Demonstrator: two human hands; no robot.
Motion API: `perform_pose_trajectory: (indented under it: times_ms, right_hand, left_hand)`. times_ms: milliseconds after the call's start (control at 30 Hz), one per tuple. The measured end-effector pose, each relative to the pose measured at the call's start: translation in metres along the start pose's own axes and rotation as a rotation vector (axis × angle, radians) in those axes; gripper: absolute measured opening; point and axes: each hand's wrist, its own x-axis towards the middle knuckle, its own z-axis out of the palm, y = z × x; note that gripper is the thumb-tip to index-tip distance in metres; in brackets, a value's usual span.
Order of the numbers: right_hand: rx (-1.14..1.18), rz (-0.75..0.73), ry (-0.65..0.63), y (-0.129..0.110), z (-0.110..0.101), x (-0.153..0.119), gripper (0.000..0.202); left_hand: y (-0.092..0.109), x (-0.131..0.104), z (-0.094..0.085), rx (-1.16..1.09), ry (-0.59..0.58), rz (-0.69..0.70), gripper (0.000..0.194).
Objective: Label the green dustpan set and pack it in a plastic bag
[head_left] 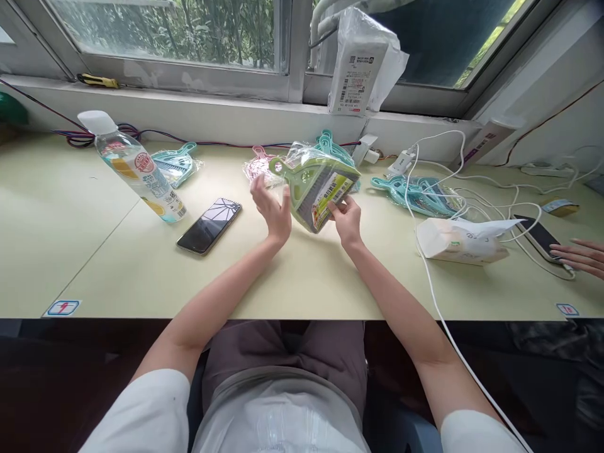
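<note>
A green mini dustpan and brush set [306, 185], wrapped in clear plastic with a yellow label, is tilted above the table in front of me. My right hand [348, 220] pinches its lower right corner, thumb on the label. At its left side is my left hand [274, 211], fingers apart and palm turned toward the set; whether it touches the wrapping I cannot tell. Behind the green set lie a pink wrapped set [259, 165] and a teal one [330, 148], both partly hidden. More teal wrapped sets lie to the left [173, 165] and right [419, 194].
A phone [209, 226] and a drink bottle [134, 167] are left of my hands. To the right are a tissue pack [462, 242], tangled white cables [427, 270] and another phone [538, 238] under another person's hand [582, 255]. A bagged box [356, 78] stands on the sill.
</note>
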Motion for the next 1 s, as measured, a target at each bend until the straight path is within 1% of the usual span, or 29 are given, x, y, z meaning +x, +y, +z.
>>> perform_pose_trajectory:
  times_ms: [33, 67, 100, 200, 267, 333, 467, 567, 667, 767, 867, 933, 1000]
  right_hand:
    - [-0.012, 0.004, -0.028, 0.001, 0.002, -0.001, 0.038]
    - [-0.022, 0.009, -0.06, 0.001, 0.004, -0.003, 0.037]
    - [-0.029, 0.012, -0.093, 0.002, 0.006, -0.004, 0.037]
    - [-0.05, 0.005, -0.16, 0.001, 0.009, -0.009, 0.039]
    - [-0.078, -0.008, -0.169, 0.0, 0.009, -0.01, 0.039]
    - [-0.105, -0.017, -0.171, -0.001, 0.008, -0.011, 0.04]
    - [-0.123, -0.042, -0.175, -0.001, 0.007, -0.01, 0.044]
    - [-0.127, -0.067, -0.19, 0.0, 0.008, -0.01, 0.046]
    - [-0.136, -0.073, -0.21, 0.001, 0.01, -0.009, 0.046]
    - [-0.149, -0.047, -0.199, 0.002, 0.009, -0.008, 0.047]
    - [-0.151, -0.01, -0.184, 0.002, 0.008, -0.007, 0.048]
    - [-0.142, -0.001, -0.181, 0.002, 0.008, -0.007, 0.048]
    - [-0.127, -0.005, -0.191, 0.002, 0.008, -0.007, 0.047]
  left_hand:
    - [0.0, 0.002, -0.002, 0.078, -0.056, 0.115, 0.046]
    - [0.0, 0.003, -0.002, 0.146, -0.12, 0.193, 0.042]
    - [0.0, 0.004, -0.002, 0.202, -0.176, 0.24, 0.04]
    - [-0.003, 0.003, -0.001, 0.279, -0.286, 0.303, 0.038]
    - [-0.002, 0.001, -0.001, 0.303, -0.364, 0.356, 0.036]
    - [0.003, 0.0, -0.002, 0.37, -0.417, 0.44, 0.033]
    - [0.018, -0.004, -0.008, 0.664, -0.449, 0.618, 0.026]
    - [0.027, -0.007, -0.012, 0.864, -0.474, 0.666, 0.023]
    - [0.031, -0.009, -0.014, 0.965, -0.457, 0.687, 0.019]
    - [0.033, -0.013, -0.013, 1.014, -0.424, 0.685, 0.021]
    - [0.034, -0.017, -0.011, 0.998, -0.397, 0.665, 0.028]
    - [0.034, -0.02, -0.01, 0.939, -0.39, 0.703, 0.033]
    - [0.032, -0.021, -0.009, 0.874, -0.4, 0.789, 0.04]
